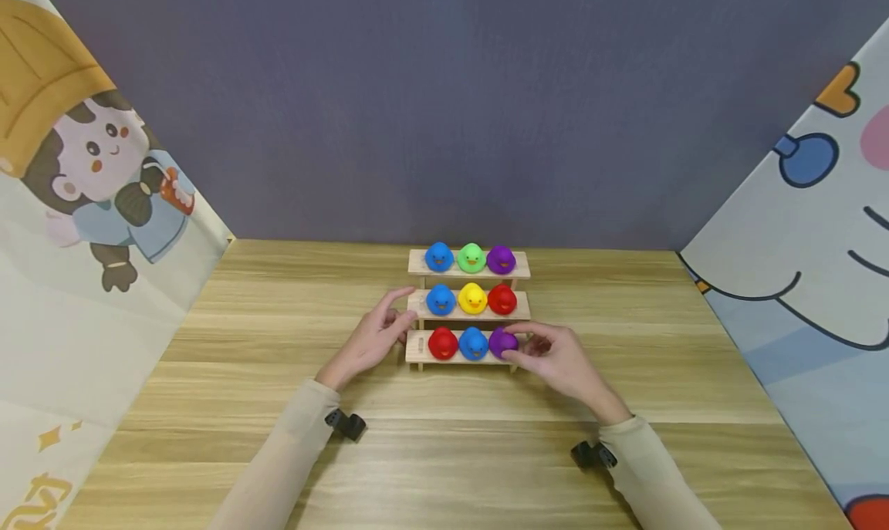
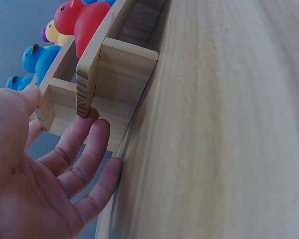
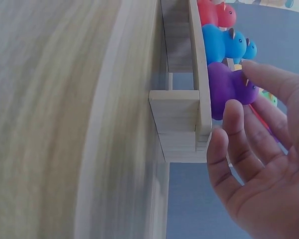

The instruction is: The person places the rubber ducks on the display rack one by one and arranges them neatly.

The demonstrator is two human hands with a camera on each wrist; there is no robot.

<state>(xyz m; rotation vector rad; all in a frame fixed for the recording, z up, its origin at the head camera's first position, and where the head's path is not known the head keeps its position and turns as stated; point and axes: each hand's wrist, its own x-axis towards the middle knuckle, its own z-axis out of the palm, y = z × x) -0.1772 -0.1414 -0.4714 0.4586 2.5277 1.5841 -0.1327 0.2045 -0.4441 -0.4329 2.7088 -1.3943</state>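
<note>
Basically: left hand [image 1: 371,337] sits at the left end of the wooden rack [image 1: 417,347], fingers [image 2: 84,134] straight and relaxed. Fingertips touch the end of the lower and middle steps, holding nothing. It looks like it's just bracing the rack so it doesn't slide on the counter [image 1: 278,322].

Rack is a three-step stand near the back middle of the counter, steps rising toward the wall, so every duck faces forward and stays visible.
- Top step: blue, green, purple.
- Middle step: blue, yellow, red.
- Bottom step: red duck [image 1: 442,343], blue duck [image 1: 473,343], purple duck [image 1: 501,342].

Each step is full at three ducks, set close side by side.

Right hand [image 1: 556,360] is at the right end of the bottom step, thumb and forefinger around the purple duck. Head view reads as a light pinch. Right wrist view shows the fingers [image 3: 239,134] only slightly bent, with the thumb above the duck [image 3: 228,89] and the forefinger below it. The duck sits on the step, last slot on the right, touching the blue duck beside it.
</note>
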